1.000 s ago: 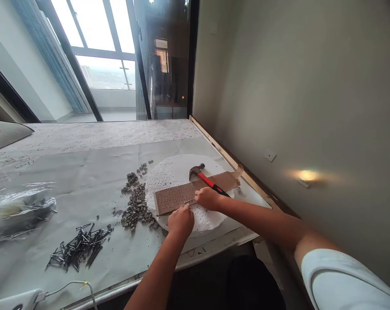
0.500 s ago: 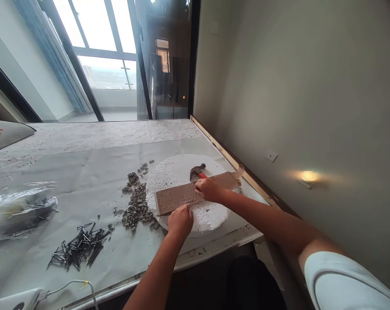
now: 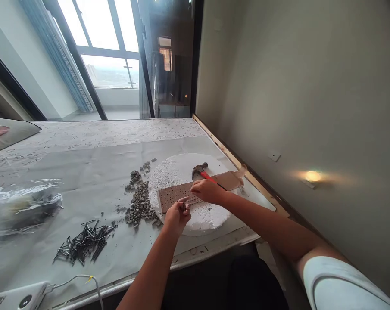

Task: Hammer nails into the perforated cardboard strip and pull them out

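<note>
A brown perforated board (image 3: pixel 173 196) lies on a round white foam disc (image 3: pixel 175 170) near the table's right edge. My left hand (image 3: pixel 177 215) is at the board's near edge, fingers pinched on a small dark nail. My right hand (image 3: pixel 206 190) rests curled on the board's middle, fingers closed; what it holds is hidden. A hammer with a red handle (image 3: pixel 201 171) lies on the board just behind my right hand.
A pile of grey gravel (image 3: pixel 138 202) lies left of the disc. Loose dark nails (image 3: pixel 85 243) are heaped nearer left. A clear plastic bag (image 3: pixel 20 206) lies far left. A white device with a cable (image 3: pixel 23 297) sits at the near edge. A wall runs along the right.
My left hand has lifted slightly off the board's near edge and turned, its pinched nail now showing. My right hand moved a little left along the board. The camera view drifted slightly.
</note>
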{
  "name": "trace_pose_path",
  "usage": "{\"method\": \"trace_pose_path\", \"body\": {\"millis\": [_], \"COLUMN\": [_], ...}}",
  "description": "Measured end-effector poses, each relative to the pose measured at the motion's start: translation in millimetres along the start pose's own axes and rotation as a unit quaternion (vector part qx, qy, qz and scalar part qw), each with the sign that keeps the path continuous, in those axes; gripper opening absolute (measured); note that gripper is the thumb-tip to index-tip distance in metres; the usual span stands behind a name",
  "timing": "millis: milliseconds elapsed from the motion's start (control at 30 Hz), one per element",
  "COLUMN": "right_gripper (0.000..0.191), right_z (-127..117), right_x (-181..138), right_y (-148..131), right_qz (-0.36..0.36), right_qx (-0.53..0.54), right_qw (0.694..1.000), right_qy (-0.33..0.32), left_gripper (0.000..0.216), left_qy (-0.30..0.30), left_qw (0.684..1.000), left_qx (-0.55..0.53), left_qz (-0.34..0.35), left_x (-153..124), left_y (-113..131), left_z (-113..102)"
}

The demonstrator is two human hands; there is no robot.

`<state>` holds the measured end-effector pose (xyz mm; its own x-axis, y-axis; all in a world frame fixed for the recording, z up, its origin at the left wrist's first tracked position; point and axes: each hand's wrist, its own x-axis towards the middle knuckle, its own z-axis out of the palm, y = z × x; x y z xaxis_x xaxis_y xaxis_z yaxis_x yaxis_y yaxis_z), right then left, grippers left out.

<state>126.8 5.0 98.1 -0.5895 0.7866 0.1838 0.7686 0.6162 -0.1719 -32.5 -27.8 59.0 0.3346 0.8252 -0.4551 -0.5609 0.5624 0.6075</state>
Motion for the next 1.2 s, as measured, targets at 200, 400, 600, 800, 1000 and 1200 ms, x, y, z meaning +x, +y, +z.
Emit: {"method": "trace_pose_path", "body": {"millis": [200, 400, 600, 800, 1000, 1200], "right_gripper": [0.018, 0.020, 0.019, 0.018, 0.020, 0.017], "right_z": [23, 39, 36, 26, 20, 18], "right_x": [-7, -8, -7, -6, -5, -1], "right_y": [16, 14, 16, 21, 18, 20], "right_qz": [0.007, -0.030, -0.053, -0.050, -0.067, 0.052], "right_qx": [-0.122, -0.185, -0.202, -0.205, -0.196, -0.073], "right_qw": [0.987, 0.973, 0.965, 0.967, 0.966, 0.992], "right_qy": [-0.109, -0.133, -0.156, -0.142, -0.152, -0.088], "left_gripper": [0.029, 0.024, 0.021, 0.020, 0.019, 0.017], "left_qy": [0.036, 0.086, 0.086, 0.088, 0.090, 0.087], "left_qw": [0.999, 0.995, 0.994, 0.994, 0.994, 0.993], "left_qx": [-0.021, -0.042, -0.059, -0.055, -0.062, -0.078], "left_qz": [0.022, 0.025, 0.013, 0.014, 0.016, 0.006], "left_x": [4, 9, 10, 11, 11, 13], "left_y": [5, 4, 5, 5, 6, 6], "left_z": [-6, -4, -6, -7, -6, -7]}}
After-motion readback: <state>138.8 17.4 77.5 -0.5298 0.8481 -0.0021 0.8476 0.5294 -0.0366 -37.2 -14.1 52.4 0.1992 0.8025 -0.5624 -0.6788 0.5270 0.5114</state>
